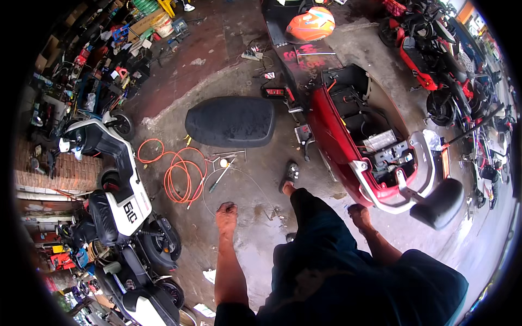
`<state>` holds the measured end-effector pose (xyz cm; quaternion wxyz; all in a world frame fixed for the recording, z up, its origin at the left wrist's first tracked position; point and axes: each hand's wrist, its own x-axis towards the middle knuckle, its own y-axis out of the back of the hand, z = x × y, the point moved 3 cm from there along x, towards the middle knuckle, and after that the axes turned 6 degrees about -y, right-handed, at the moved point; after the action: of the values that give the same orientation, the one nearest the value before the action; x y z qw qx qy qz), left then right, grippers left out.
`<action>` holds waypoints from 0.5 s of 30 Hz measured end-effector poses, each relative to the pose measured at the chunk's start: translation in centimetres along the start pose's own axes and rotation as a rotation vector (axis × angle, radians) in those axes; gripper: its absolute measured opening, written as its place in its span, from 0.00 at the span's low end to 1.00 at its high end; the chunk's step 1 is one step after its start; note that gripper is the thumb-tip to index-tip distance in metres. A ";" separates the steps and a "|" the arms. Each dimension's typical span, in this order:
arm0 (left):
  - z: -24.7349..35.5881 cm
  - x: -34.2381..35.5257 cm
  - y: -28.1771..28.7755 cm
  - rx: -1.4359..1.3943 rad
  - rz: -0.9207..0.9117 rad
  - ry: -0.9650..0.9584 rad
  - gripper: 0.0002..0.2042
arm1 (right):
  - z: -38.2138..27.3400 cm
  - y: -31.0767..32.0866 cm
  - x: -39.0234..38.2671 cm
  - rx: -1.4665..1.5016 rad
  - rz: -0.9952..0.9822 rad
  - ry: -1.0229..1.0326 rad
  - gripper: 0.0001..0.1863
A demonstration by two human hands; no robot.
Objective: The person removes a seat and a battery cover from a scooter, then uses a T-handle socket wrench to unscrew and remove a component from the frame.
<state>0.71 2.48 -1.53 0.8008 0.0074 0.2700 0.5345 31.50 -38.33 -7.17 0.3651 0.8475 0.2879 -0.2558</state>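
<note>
My left hand (226,217) is raised over the floor with curled fingers; what is in it, if anything, is unclear. A thin cable loop (253,182) lies near it in the picture. My right hand (360,216), also curled, is beside the rear of a red scooter (337,146), its contents too small to make out. The scooter's seat opening is uncovered, showing wiring and metal parts, with a silver grab rail (426,163) and padded backrest (437,204) at the back. A detached black seat (229,120) lies on the floor, near an orange hose (182,174) and long tools (220,176).
An orange helmet (310,24) rests on the scooter's front. A white scooter (128,201) and clutter (92,76) line the left. Several motorbikes (421,60) stand at the right. A tool case (276,92) and small items lie beside the red scooter.
</note>
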 end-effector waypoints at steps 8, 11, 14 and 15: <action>-2.5 5.3 -0.3 -0.066 0.050 0.330 0.07 | -21.3 -11.7 11.3 -0.221 -0.163 0.080 0.17; -2.1 8.2 0.0 -0.096 0.084 0.461 0.07 | -26.0 -15.5 17.0 -0.205 -0.149 0.025 0.18; -1.1 12.5 0.2 -0.073 0.093 0.495 0.06 | -30.8 -17.0 17.6 -0.144 -0.213 0.161 0.17; -0.7 13.6 0.1 -0.069 0.108 0.506 0.06 | -33.9 -16.2 16.1 -0.295 -0.195 0.204 0.15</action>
<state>4.15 14.05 -7.91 0.6781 -0.1395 0.4424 0.5701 39.46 1.71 -4.81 0.4278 0.7743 0.4388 -0.1577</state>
